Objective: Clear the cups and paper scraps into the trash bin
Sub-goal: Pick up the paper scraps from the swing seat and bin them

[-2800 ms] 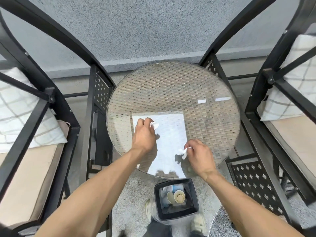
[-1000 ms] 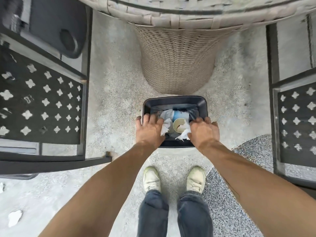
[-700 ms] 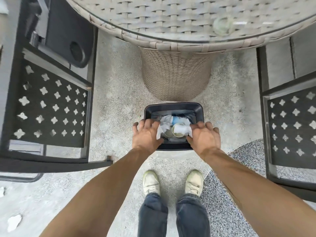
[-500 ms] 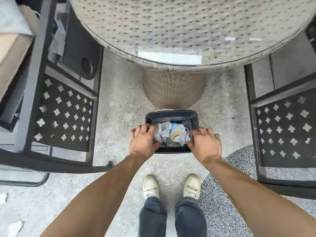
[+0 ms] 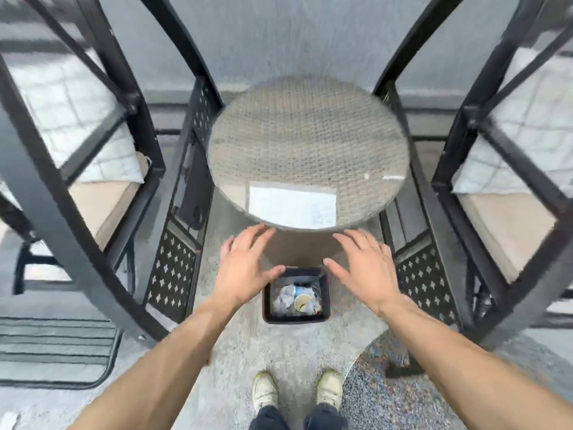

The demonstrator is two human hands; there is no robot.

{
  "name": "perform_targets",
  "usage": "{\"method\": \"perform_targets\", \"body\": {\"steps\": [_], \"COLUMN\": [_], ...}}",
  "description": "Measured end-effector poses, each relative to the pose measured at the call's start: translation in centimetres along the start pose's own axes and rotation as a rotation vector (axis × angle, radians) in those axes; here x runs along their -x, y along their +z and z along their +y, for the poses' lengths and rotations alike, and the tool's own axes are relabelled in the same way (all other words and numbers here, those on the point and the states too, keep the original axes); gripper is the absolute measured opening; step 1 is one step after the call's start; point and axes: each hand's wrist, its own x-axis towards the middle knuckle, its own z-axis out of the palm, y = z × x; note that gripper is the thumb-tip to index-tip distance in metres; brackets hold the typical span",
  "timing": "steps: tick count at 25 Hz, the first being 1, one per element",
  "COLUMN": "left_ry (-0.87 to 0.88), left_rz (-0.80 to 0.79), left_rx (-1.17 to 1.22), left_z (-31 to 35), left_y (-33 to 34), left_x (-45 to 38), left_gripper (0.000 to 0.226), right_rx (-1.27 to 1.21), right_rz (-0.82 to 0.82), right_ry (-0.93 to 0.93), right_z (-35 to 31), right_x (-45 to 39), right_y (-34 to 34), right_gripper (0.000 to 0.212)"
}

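Observation:
A small black trash bin (image 5: 295, 319) stands on the floor in front of the round wicker table (image 5: 307, 144). Inside it lie a paper cup (image 5: 301, 302) and crumpled white paper scraps (image 5: 285, 297). My left hand (image 5: 245, 268) hovers above and to the left of the bin, fingers spread, holding nothing. My right hand (image 5: 362, 268) hovers above and to the right of it, also spread and empty. The glass tabletop shows only a bright rectangular reflection (image 5: 293, 206) near its front edge.
Black metal chairs with beige cushions stand on the left (image 5: 102, 193) and on the right (image 5: 508, 218), close to the table. Perforated black panels (image 5: 172, 274) flank the bin. My shoes (image 5: 265, 391) stand on the grey speckled floor below the bin.
Both hands have let go of the paper scraps into the bin and lifted off its rim, now open above it. The view has risen, so the tabletop is back in sight.

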Motion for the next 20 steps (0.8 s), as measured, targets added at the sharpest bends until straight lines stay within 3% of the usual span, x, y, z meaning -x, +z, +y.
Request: {"method": "perform_targets", "body": {"steps": [9,20], "left_ry": [0.065,0.163], "left_rz": [0.217,0.286], "left_rx": [-0.014,0.037], "left_z": [5.1,6.0], "left_y": [-18.5,-24.1], "left_x": [0.2,0.1], "left_gripper": [0.086,0.088], "right_rx": [-0.011,0.017], "right_rz": [0.278,0.363], "right_ry": [-0.042,0.009], "right_z": [-4.6,-5.3], "right_x": [1.9,4.1], "right_y": [-18.1,-23.3], "right_gripper": [0.07,0.073]}}
